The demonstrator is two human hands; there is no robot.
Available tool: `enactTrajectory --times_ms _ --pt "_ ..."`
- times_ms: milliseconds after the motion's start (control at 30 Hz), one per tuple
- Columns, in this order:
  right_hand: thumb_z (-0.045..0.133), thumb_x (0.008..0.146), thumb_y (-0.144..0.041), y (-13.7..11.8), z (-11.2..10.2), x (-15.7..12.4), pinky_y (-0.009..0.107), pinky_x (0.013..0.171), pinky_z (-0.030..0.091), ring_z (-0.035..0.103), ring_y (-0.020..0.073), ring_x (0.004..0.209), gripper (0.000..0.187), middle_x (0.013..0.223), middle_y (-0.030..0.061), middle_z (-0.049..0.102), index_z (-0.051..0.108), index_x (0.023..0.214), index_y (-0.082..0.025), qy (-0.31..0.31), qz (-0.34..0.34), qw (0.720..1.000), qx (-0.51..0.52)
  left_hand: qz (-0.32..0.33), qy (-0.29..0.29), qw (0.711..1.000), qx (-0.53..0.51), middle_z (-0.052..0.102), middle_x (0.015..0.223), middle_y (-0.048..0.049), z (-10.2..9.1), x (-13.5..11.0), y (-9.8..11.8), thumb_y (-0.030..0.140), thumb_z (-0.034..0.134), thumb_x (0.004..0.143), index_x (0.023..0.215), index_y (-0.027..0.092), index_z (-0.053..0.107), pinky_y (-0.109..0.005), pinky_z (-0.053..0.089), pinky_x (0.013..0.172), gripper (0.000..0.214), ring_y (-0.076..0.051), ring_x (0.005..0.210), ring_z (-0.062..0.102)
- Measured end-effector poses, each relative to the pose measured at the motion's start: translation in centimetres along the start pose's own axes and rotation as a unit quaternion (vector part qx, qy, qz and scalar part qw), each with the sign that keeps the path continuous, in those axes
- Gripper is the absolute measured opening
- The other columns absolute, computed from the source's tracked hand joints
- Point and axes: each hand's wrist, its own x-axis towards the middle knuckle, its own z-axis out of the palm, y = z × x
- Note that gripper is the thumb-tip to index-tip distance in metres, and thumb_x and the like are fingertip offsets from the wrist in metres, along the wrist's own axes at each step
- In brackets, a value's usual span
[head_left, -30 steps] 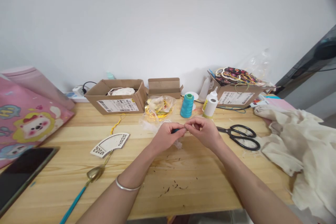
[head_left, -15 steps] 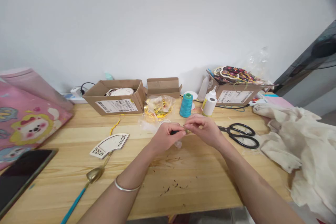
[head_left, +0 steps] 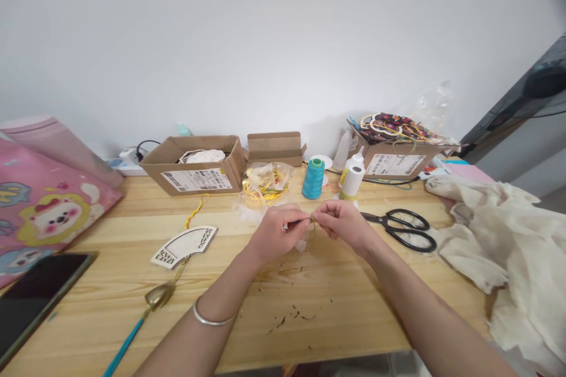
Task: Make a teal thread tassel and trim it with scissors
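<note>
My left hand [head_left: 283, 227] is closed in a pinch, with a small dark thing [head_left: 292, 224] partly showing between thumb and fingers; its kind is hidden. My right hand [head_left: 340, 221] pinches a thin yellow-green cord [head_left: 313, 225] where the fingertips of both hands nearly meet. A bit of clear plastic [head_left: 301, 244] lies just below them. Beyond the hands stand a teal thread spool [head_left: 313, 179] and white glue bottles [head_left: 354, 179]. Black-handled scissors [head_left: 404, 228] rest on the table right of my right hand.
A fan-shaped wooden piece [head_left: 186, 246] with a tassel [head_left: 126, 344] lies at left, near a phone [head_left: 35, 300]. Cardboard boxes [head_left: 198, 181] line the wall, with a bag of yellow cords [head_left: 267, 184] in front. Cream cloth [head_left: 499, 247] heaps at right. Dark scraps [head_left: 283, 322] dot the table [head_left: 354, 318].
My right hand has shifted slightly down, its fingers curled more tightly. The cord now shows more clearly between the fingertips. My left hand stays nearly in place.
</note>
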Motion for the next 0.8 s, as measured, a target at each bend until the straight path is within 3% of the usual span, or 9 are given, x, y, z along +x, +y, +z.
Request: enactTrajectory --times_ms 433,800 --pt "0.066 0.062 -0.032 -0.35 0.13 -0.3 0.018 0.037 0.02 0.027 0.0012 0.035 0.024 0.039 -0.0093 0.037 0.051 0.058 -0.014 -0.017 0.008 0.99 0.14 0.11 0.112 0.984 0.081 0.054 0.06 -0.0009 0.42 -0.11 0.08 0.012 0.049 0.076 0.072 0.015 0.06 -0.021 0.038 0.053 0.012 -0.009 0.056 0.046" --pt "0.065 0.067 -0.03 -0.36 -0.26 -0.58 0.019 0.041 0.013 0.022 0.0013 0.04 0.024 0.045 -0.0087 0.032 0.049 0.06 -0.014 -0.112 0.051 0.963 0.238 0.115 0.148 0.982 0.024 0.056 0.065 -0.0013 0.56 -0.31 -0.05 0.009 0.053 0.073 0.078 0.016 0.062 -0.021 0.041 0.054 0.013 -0.009 0.06 0.049"
